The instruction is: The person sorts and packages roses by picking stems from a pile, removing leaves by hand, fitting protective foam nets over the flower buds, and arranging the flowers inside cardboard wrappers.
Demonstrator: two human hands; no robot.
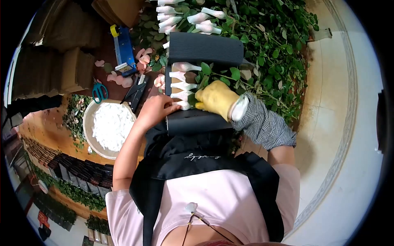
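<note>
A row of pink-white roses in white net sleeves [183, 85] lies across a sheet of black corrugated cardboard [205, 48], which is folded up at the far and near sides. My bare left hand [158, 110] has its fingertips closed on the nearest netted rose [183, 105]. My right hand [217, 98], in a yellow glove, is closed at the stem side of that rose, just right of its head. The glove hides the stem and what exactly is between its fingers. Green leaves [234, 74] stick out beside the glove.
Leafy stems [271, 53] pile up at the right, and more netted roses [207, 20] lie beyond the cardboard. On the left are a basket of white net sleeves [111, 127], teal-handled scissors [99, 92], a black stapler [137, 91], a blue tape dispenser [123, 49] and cardboard boxes [67, 69].
</note>
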